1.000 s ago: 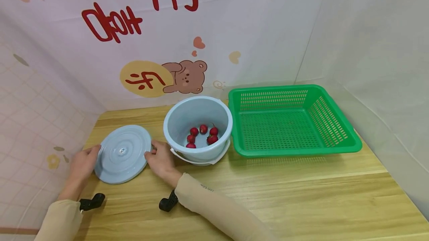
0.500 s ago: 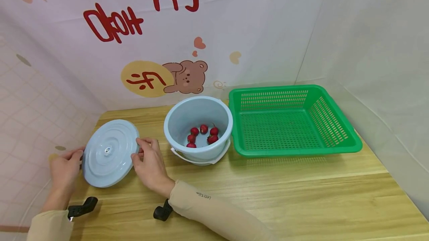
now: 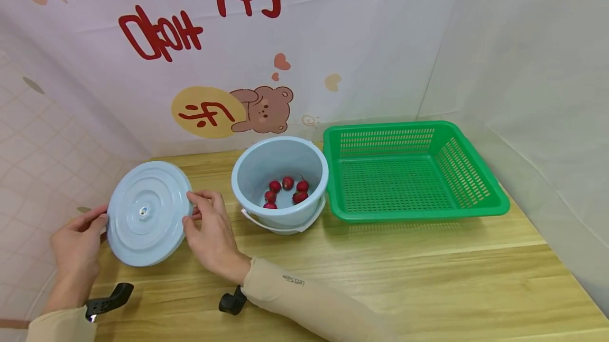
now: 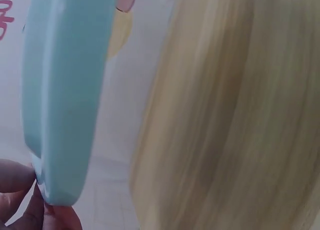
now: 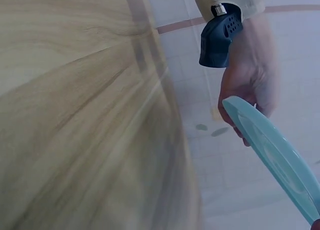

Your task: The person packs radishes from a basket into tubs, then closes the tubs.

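A round light blue bucket lid [image 3: 162,231] is held up off the table, tilted with its outer face toward the head camera. My left hand [image 3: 76,249] pinches its left edge between thumb and fingers. At the opposite edge, my right hand [image 3: 212,233] pinches the rim the same way. In the left wrist view the lid [image 4: 70,104] shows edge-on, raised over the wooden surface. The right wrist view has the lid [image 5: 275,152] slanting down from the left hand [image 5: 247,87]. To the right of my right hand stands a matching bucket [image 3: 285,220] with several radishes [image 3: 274,186] on its bottom.
A green slotted basket [image 3: 485,210] sits at the bucket's right side, near the back. Its white handle [image 3: 280,231] hangs down at the bucket's front. The wooden table [image 3: 428,278] meets a printed cloth wall [image 3: 380,40] behind and at the sides.
Both hands have lifted the lid and carried it left, away from the bucket, tipping it more upright. The bucket, radishes and basket have stayed in place.
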A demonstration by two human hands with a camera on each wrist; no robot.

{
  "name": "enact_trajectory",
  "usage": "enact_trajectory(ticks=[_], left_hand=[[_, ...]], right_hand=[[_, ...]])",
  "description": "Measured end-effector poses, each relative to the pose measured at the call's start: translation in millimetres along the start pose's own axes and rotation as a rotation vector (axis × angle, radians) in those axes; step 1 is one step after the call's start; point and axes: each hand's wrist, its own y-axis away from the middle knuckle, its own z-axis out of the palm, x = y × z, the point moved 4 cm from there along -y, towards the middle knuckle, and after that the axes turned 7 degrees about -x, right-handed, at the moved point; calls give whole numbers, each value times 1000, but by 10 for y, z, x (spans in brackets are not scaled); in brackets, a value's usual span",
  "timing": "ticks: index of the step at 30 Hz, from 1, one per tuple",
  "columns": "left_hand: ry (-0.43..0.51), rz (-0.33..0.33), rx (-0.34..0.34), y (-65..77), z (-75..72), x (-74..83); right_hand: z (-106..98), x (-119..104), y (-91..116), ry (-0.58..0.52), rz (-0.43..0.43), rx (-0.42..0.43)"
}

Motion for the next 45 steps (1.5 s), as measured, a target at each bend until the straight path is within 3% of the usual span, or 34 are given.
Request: enact_trajectory(ticks=[15,24,35,40,45], left_hand=[[136,-15,-8,226,201,156],[284,48,-104,383,387,269],[385,118,-125,580,677,368],[376,133,-113,653,801,406],[362,155,-143,739,903,419]], right_hand=[[-296,-256,119,38,-127,10],[-580,-414,209,53,-248,40],[-996,-568,293,-60,-249,43],[-1163,-591,310,-71,-257,62],[-1302,-584,347,-67,-248,73]])
